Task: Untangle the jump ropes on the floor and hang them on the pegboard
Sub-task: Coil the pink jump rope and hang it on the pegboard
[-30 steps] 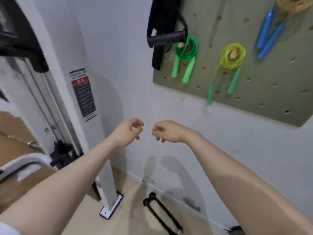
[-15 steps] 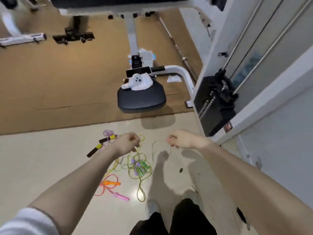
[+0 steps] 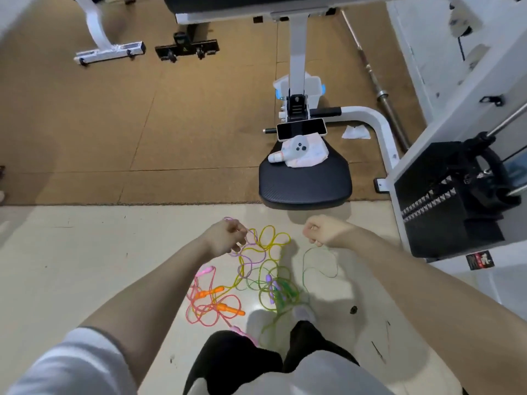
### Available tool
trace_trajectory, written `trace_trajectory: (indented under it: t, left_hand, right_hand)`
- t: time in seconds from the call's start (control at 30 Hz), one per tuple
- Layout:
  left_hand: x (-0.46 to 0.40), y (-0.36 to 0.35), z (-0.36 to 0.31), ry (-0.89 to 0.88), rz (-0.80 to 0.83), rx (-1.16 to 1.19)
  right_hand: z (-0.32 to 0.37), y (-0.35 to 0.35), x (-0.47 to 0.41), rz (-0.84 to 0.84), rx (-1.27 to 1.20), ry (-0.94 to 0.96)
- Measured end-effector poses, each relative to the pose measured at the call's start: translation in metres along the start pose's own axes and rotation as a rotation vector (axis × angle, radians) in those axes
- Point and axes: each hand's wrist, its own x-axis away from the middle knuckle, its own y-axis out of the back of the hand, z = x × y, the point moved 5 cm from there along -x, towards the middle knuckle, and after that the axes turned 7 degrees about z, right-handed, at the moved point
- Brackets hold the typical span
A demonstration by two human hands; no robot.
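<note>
Jump ropes [image 3: 256, 277] are seen in one tangled heap on the pale floor [image 3: 71, 266], directly in front of the person's feet. Several colours are mixed in the heap: yellow and purple loops at the far side, green cord with purple handles [image 3: 271, 286] in the middle, and pink cord with orange handles [image 3: 225, 306] at the left. One pink handle [image 3: 206, 271] is seen at the left edge of the heap.

Beyond the heap a black padded seat [image 3: 304, 182] of a gym machine is placed, at the border between the pale floor and the brown mat [image 3: 114, 124]. On the seat a white cloth [image 3: 309, 155] and a small white device are laid, and a phone [image 3: 301, 129] with a dark screen is set just behind them. At the right a black weight stack [image 3: 445, 201] in a white frame is standing, close to the right arm. A barbell [image 3: 376, 81] is lying on the mat near the frame.

The left hand [image 3: 225, 238] is held above the far left part of the heap, its fingers curled; whether a cord is gripped by it cannot be told. The right hand [image 3: 323, 230] is held a little apart from the heap, at its right, clenched loosely; a thin green cord [image 3: 309, 263] is seen just under it, but a grip on it cannot be confirmed.
</note>
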Motion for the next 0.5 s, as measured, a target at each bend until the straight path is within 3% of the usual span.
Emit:
trace_trajectory:
  t: [0.13,0.3,0.4,0.5]
  left_hand:
    - [-0.025,0.053,0.006,-0.02,-0.022,-0.013]
    - [-0.073,0.111,0.05,-0.026,0.087,-0.148]
    - [-0.114,0.153,0.094,-0.031,0.187,-0.324]
    - [-0.138,0.206,0.137,-0.003,0.273,-0.452]
  right_hand:
    - [0.034,-0.002,-0.034,0.068,0.043,-0.037]
    - [0.078,-0.012,-0.083,0.044,0.101,-0.055]
    - [0.104,-0.024,-0.114,-0.113,-0.036,-0.124]
    - [0.137,-0.064,-0.146,-0.338,-0.394,-0.223]
